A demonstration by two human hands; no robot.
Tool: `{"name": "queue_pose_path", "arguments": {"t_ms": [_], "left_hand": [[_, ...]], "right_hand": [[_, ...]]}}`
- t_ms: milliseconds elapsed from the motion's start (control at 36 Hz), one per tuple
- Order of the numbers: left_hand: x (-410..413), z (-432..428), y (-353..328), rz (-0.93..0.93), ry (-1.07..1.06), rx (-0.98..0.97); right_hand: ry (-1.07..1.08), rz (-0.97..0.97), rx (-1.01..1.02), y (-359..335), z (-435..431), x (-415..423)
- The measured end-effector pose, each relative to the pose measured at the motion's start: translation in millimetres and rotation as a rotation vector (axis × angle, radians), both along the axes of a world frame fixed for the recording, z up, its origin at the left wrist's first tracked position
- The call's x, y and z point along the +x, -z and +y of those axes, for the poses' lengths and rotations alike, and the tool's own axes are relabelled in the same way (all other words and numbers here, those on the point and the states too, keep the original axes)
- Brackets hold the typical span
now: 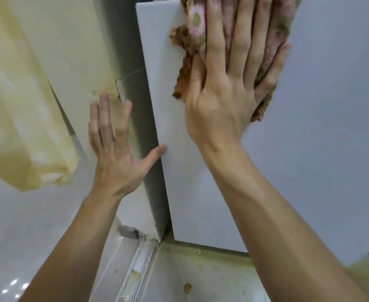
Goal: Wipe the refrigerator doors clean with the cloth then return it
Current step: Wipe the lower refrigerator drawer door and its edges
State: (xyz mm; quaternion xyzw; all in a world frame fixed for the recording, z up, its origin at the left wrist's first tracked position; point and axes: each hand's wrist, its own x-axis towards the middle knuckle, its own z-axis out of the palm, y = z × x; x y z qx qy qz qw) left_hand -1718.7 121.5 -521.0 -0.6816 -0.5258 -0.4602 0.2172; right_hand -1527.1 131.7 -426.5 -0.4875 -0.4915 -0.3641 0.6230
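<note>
The right hand [227,88] lies flat with its fingers straight and spread. It does not curl round anything. It presses a fuzzy pink and brown cloth [197,25] against the white refrigerator door [185,192]. A flat palm pushes on lots of cloth at once, so I think more of the door gets rubbed with each sweep. The cloth sticks out past the fingertips and past both sides of the hand.

Down and to the left of that grip is the left hand [113,153]. It is open too and holds nothing. Its thumb [158,151] touches the long edge of the door, and its fingers point up beside it. It looks like it is there to steady the door, so the door does not swing while the other hand pushes.

To the right of the pressing hand is a wide pale grey face. The view is soft there, so I cannot tell if it is the same door or the next one.

The door looks smooth and hard. Far left of the grip hangs a yellowish stained sheet [26,105]. Well below both hands is a pale floor [211,275] with a metal track [140,264] and some yellow spots [187,287] on it.

The job looks to be in the wiping part. The cloth has not gone back yet.
</note>
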Motion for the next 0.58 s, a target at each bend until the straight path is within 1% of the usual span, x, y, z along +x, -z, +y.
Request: {"name": "queue_pose_path", "arguments": {"t_ms": [83,139,194,250,306,361,472,528,583], "left_hand": [[-1.8,1.1,4.1,-0.045,0.021,-0.017],[0.2,2.3,6.3,-0.074,0.029,-0.016],[1.7,4.0,6.6,-0.088,0.037,-0.006],[0.9,5.7,7.0,-0.089,0.049,0.002],[-1.5,5.9,8.8,-0.085,0.065,-0.001],[-4.5,3.6,9.1,-0.090,0.075,-0.017],[-6.5,0.6,5.6,-0.073,0.086,-0.034],[-7.9,1.1,6.3,-0.073,0.096,-0.036],[-9.3,1.0,7.8,-0.059,0.099,-0.030]], "right_hand": [[0.035,0.012,0.038,4.7,4.1,-7.4],[-0.021,-0.080,0.025,28.0,4.1,-7.3],[-0.091,-0.227,-0.071,75.4,-2.3,-2.5],[-0.128,-0.392,-0.227,139.6,-13.9,8.6],[-0.088,-0.509,-0.349,199.3,-23.6,22.7],[-0.056,-0.562,-0.414,231.1,-28.6,32.0],[-0.071,-0.541,-0.462,222.7,-31.6,30.2],[-0.100,-0.494,-0.414,200.5,-31.4,23.5],[-0.148,-0.437,-0.324,161.8,-27.4,13.3]]}}
